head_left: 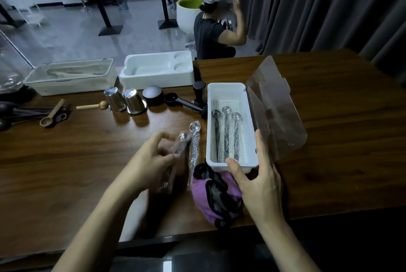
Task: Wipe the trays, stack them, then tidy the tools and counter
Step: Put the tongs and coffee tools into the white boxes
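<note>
Head view: right of centre, the right hand (257, 175) grips the near end of the white box (226, 87), thumb over the rim and fingers along its right wall. Three bagged spoons (226, 131) lie inside, and the clear lid (274, 107) stands open to the right. Left of the box, the blurred left hand (151, 159) pinches a wrapped spoon (182, 140). A loose spoon (194, 146) lies on the table (87, 161) between that hand and the box. A purple cloth (206, 190) touches the box's near end.

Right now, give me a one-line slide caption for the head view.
Left hand holds a wrapped spoon; right hand holds the white box of three more, cloth at its near end.
</note>
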